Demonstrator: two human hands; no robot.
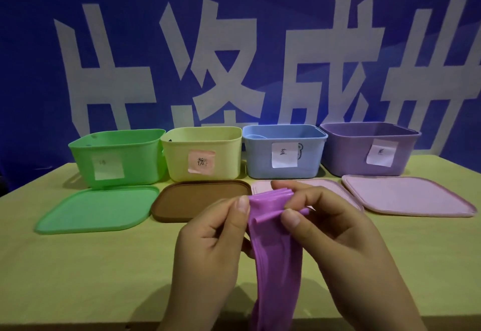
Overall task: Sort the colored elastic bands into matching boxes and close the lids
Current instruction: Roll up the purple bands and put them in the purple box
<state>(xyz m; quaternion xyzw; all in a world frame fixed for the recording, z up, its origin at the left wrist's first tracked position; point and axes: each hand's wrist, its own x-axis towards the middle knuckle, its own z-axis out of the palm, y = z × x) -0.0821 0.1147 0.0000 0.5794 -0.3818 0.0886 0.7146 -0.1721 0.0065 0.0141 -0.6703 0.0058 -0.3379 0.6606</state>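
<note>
Both hands hold a purple elastic band (276,252) up in front of the row of boxes, just nearer the camera than the blue box (283,152), which serves here as the landmark. The left hand (210,247) pinches the band's upper edge between thumb and fingers, and the right hand (338,231) is clamped on the same gathered top just beside it, fingers curled over the folds; the rest of the band hangs down between the wrists and out of view at the bottom. Right of the blue box stands the purple box (369,151), open, with a paper label on its front, and this looks the matching home for the band. Left of the blue box sit the yellow box (203,153) and, beyond it, the green box (117,158), both open. Four lids lie flat on the desk (78,278) in front of the boxes: a green lid (99,208), a brown lid (192,200), a pink lid (263,187) mostly hidden behind the hands, and another pink lid (406,196) before the purple box. The risks, as I judge them: the slack tail may catch on a box rim and drape outside, the stretchy band may slip from the pinch, and the two like-coloured pink lids could be swapped at closing
</note>
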